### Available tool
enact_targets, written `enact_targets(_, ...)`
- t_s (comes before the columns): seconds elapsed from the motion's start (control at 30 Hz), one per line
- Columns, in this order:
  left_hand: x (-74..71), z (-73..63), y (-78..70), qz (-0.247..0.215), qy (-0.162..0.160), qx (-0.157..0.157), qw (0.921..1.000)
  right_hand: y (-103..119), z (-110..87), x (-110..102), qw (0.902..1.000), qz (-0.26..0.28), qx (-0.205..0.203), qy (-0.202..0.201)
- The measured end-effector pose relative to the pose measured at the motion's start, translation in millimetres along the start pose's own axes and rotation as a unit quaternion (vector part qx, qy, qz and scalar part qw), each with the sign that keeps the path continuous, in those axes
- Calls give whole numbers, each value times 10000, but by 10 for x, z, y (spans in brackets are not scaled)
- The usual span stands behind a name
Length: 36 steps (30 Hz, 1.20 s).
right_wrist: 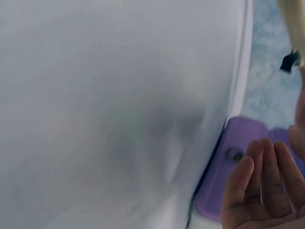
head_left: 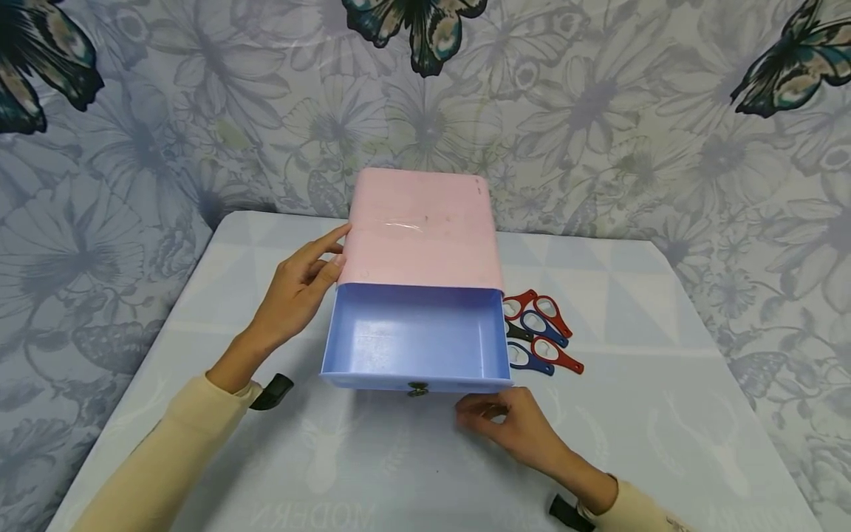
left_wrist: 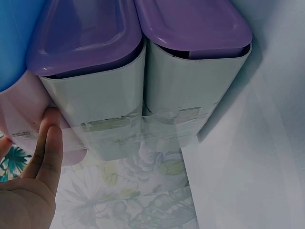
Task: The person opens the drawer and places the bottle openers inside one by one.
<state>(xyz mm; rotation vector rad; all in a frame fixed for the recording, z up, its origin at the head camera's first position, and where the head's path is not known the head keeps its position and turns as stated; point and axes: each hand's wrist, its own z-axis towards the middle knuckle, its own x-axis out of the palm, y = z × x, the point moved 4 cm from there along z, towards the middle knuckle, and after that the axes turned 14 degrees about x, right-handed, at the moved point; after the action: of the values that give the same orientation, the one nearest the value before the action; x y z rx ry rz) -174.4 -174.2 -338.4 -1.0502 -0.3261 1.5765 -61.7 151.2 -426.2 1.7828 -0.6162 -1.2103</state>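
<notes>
A drawer unit with a pink casing (head_left: 419, 251) stands on the table, its blue top drawer (head_left: 425, 332) pulled out and its inner floor showing. My left hand (head_left: 292, 292) rests its fingertips against the casing's left side. In the left wrist view the fingers of the left hand (left_wrist: 40, 167) lie fairly straight along the pink casing, beside purple drawers (left_wrist: 95, 28) in pale grey-green casings. Just below the drawer's front right corner is my right hand (head_left: 508, 428), fingers loosely bent and holding nothing. A purple drawer front (right_wrist: 214, 186) shows behind its fingers in the right wrist view.
Several pairs of scissors (head_left: 558, 358) with red, blue and black handles lie right of the drawer, their blades hidden. A small dark knob (head_left: 417, 389) sits on the drawer front. Behind the table (head_left: 631, 332) rises a flower-patterned wall (head_left: 598, 148) with butterfly decorations.
</notes>
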Motion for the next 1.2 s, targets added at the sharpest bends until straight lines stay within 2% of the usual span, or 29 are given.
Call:
enact_targets(0.33, 1, 17, -9, -57, -26, 73, 10000, -289, 102, -406, 9932, -524, 298, -998)
enact_targets(0.63, 4, 20, -15, -24, -7, 74, 10000, -500, 109, -778, 9858, -831, 678, -1291)
enact_targets(0.83, 2, 35, -17, -21, -11, 101, 9999, -631, 85, -1033, 9757, -1212, 850, -1616)
enact_targets(1.2, 26, 13, -7, -56, 5, 46, 10000, -867, 11, -1335, 9557, -1654, 1197, -2119)
